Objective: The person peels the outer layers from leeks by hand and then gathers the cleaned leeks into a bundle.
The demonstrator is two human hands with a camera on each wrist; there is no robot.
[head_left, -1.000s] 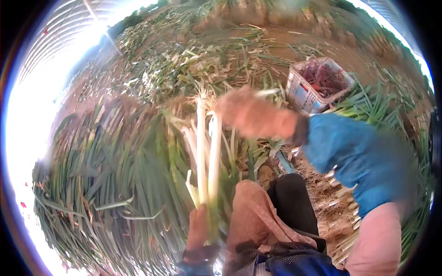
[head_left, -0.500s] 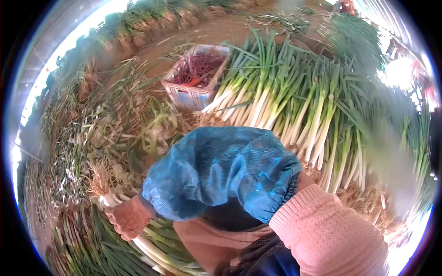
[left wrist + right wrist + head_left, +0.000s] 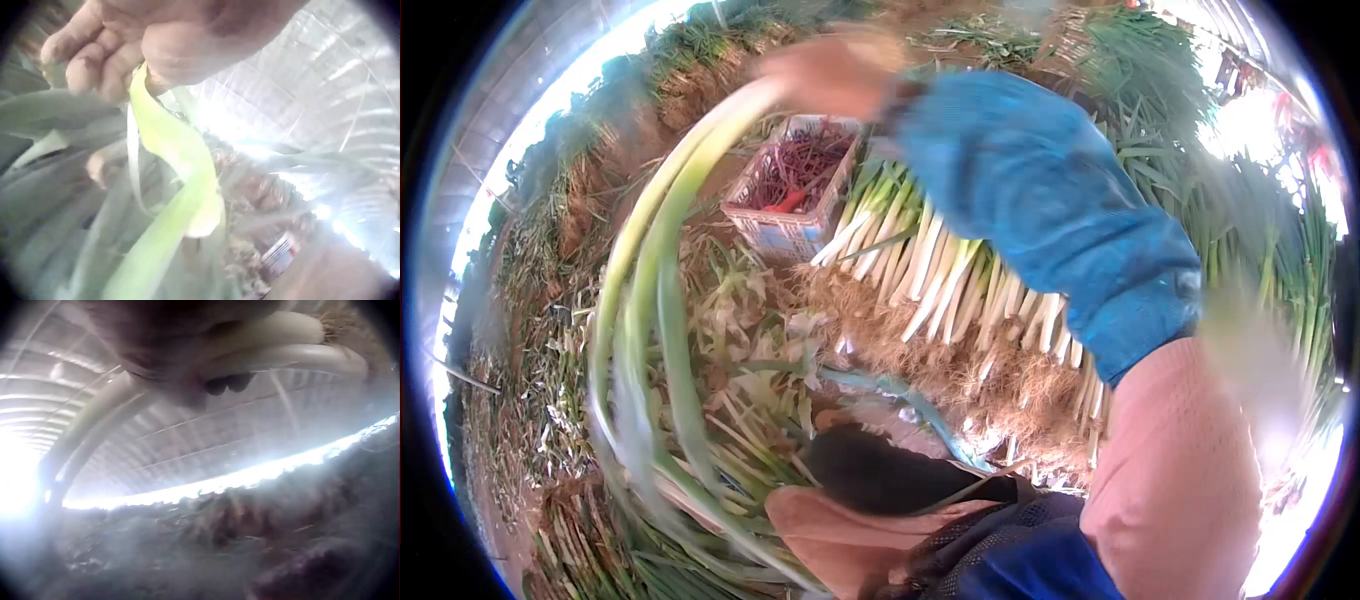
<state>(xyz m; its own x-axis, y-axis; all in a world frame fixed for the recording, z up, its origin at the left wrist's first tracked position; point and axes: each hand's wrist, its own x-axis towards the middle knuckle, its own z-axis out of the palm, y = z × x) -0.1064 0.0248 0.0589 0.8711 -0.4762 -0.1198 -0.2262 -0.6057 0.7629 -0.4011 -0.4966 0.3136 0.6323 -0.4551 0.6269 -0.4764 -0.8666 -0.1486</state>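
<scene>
While the right hand [image 3: 825,78] grips them, leeks [image 3: 662,225] hang below it.

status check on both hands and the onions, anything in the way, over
Right hand raised, gripping green onions. Left hand pinching a leaf. Crate nearby, no obstruction seen.

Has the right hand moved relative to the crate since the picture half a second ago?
Yes. In the head view, the right hand was below and left of the crate; now it appears just above the crate's upper edge.
</scene>
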